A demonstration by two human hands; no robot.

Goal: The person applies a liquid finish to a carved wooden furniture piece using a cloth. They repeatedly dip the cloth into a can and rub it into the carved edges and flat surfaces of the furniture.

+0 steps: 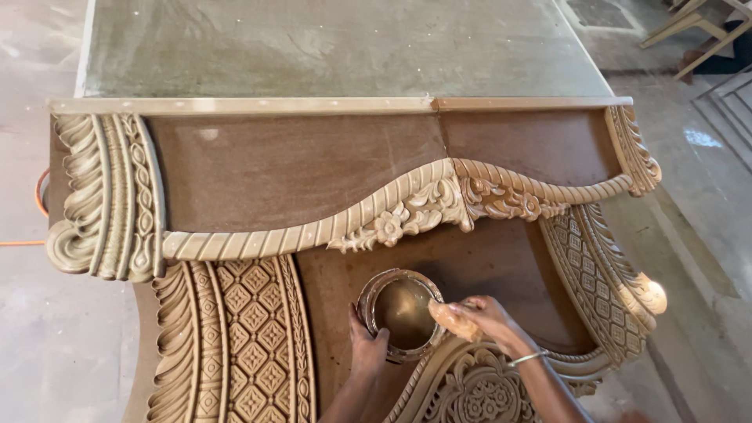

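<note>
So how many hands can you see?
2. The left hand grips the near rim of the round tin. The right hand holds a paint-soaked cloth pad at the tin's right edge. No others show.

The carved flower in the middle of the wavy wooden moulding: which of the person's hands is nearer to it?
Left. The left hand grips the round metal tin's near-left rim, almost directly below the carved flower. The right hand, holding a cloth pad, sits farther right.
</note>
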